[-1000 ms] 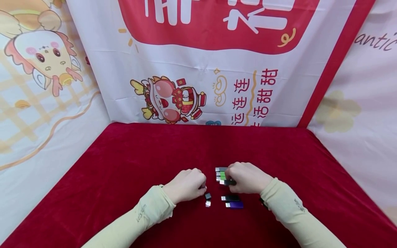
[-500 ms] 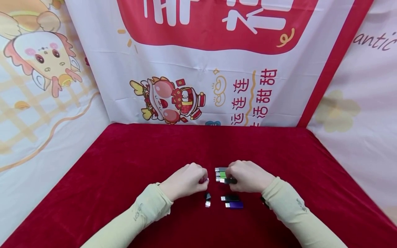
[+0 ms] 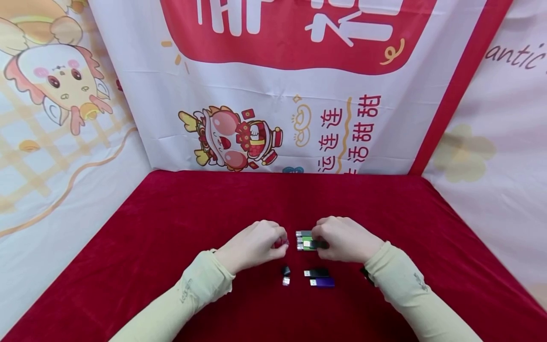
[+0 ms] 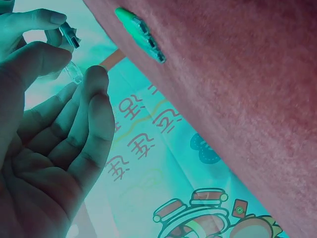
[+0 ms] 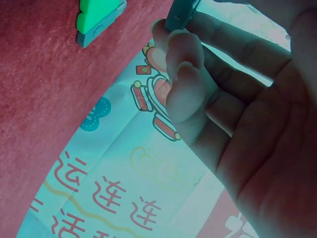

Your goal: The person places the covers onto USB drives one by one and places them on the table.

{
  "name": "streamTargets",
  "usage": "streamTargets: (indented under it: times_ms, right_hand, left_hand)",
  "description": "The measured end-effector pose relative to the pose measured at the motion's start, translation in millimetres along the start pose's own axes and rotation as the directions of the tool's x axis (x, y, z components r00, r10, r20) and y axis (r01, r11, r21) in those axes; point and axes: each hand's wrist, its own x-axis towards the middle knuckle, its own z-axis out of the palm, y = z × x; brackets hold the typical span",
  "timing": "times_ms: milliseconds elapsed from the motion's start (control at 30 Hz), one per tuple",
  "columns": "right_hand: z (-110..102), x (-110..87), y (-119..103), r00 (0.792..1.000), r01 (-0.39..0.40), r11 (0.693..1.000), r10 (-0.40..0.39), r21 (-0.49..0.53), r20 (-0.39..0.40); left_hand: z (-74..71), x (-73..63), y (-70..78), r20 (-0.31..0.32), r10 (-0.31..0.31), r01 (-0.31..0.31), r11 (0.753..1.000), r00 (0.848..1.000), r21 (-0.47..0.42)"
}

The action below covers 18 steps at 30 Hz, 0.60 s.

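Observation:
My right hand point(image 3: 346, 240) pinches a black USB stick point(image 3: 315, 244), its metal plug pointing left. In the right wrist view the dark stick point(image 5: 181, 15) sits between thumb and fingertips. Facing it, my left hand point(image 3: 255, 244) holds a small clear cap point(image 4: 74, 73) between thumb and finger. Plug and cap are apart. Just beneath the right hand lies a row of capped USB sticks, a grey one point(image 3: 304, 233) and green ones point(image 5: 101, 15) side by side. Nearer me are another black USB stick point(image 3: 319, 272) and a purple one point(image 3: 325, 282), both with bare plugs.
A black cap point(image 3: 286, 270) and a clear cap point(image 3: 286, 281) lie on the red cloth point(image 3: 231, 204), left of the uncapped sticks. Some dark object point(image 3: 366, 274) is partly hidden by the right sleeve. Printed fabric point(image 3: 265, 85) hangs behind the table.
Both hands have shifted slightly away from me; the left has moved farther, up level with the right. The held black stick has moved with the right hand over the green ones.

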Motion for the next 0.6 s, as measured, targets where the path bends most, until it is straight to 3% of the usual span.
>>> streamTargets:
  times_ms: [267, 600]
  right_hand:
    - [-4.4, 0.7, -6.3, 1.0, 0.017, 1.0, -0.017, 0.009, -0.011]
    - [-2.7, 1.9, -13.4, 0.997, 0.064, 0.998, -0.063, 0.01, -0.052]
  left_hand:
    - [-5.2, 0.5, 2.5, 0.0, 0.034, -0.034, 0.999, 0.999, -0.007]
    - [-1.2, 0.9, 6.0, 0.033, 0.048, -0.047, 0.999, 0.998, -0.027]
